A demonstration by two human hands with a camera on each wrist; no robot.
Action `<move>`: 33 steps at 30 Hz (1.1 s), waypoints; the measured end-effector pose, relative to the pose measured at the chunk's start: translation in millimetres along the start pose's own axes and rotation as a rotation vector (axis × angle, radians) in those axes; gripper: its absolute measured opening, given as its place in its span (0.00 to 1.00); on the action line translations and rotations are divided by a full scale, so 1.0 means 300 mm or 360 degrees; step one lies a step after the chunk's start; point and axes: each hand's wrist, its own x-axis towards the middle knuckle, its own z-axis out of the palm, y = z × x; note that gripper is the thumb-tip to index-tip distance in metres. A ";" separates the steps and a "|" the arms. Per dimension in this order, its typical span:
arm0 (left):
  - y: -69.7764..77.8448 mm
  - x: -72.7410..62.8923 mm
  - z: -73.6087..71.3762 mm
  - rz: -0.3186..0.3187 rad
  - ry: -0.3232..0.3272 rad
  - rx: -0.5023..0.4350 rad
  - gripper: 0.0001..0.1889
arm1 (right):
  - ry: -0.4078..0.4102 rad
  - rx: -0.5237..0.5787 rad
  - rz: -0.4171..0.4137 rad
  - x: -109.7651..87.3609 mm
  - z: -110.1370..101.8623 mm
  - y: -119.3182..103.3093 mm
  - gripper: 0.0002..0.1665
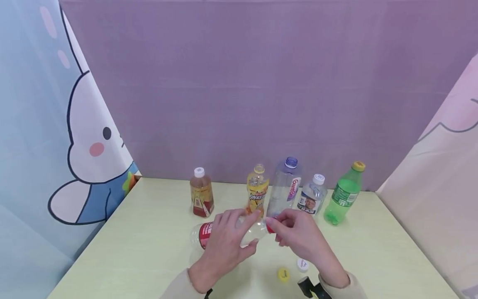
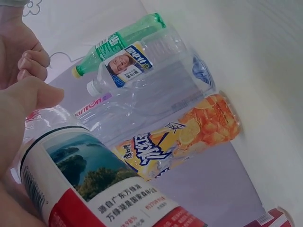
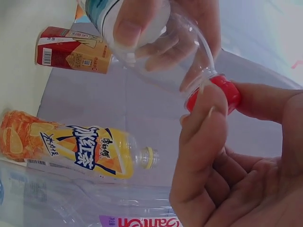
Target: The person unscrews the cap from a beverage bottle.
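Observation:
A clear plastic bottle (image 1: 204, 233) with a red and picture label lies nearly level above the table, its neck toward the right. My left hand (image 1: 227, 243) grips it round the body, fingers over the top and thumb on the near side. At the neck, my right hand (image 1: 298, 234) pinches the red cap (image 3: 230, 94) between thumb and index finger. In the right wrist view the cap sits on the bottle's mouth. The label (image 2: 85, 165) shows close up in the left wrist view.
Behind stand an amber drink bottle (image 1: 202, 193), a capless yellow-labelled bottle (image 1: 257, 193), a tall capless clear bottle (image 1: 280, 189), a white-capped water bottle (image 1: 312, 195) and a green bottle (image 1: 343, 194). A yellow cap (image 1: 284, 274) and a white cap (image 1: 303, 264) lie in front.

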 end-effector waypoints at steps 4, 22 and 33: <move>-0.004 0.001 -0.001 0.0002 0.0009 0.0016 0.36 | -0.0011 0.0000 -0.0098 -0.001 0.003 0.001 0.17; -0.005 0.001 -0.013 -0.0064 -0.0118 -0.0100 0.38 | -0.0065 -0.0272 -0.0663 0.004 -0.011 0.036 0.11; -0.012 0.004 -0.016 -0.0040 -0.0042 -0.0083 0.38 | 0.0023 -0.0327 -0.0816 0.011 -0.011 0.042 0.16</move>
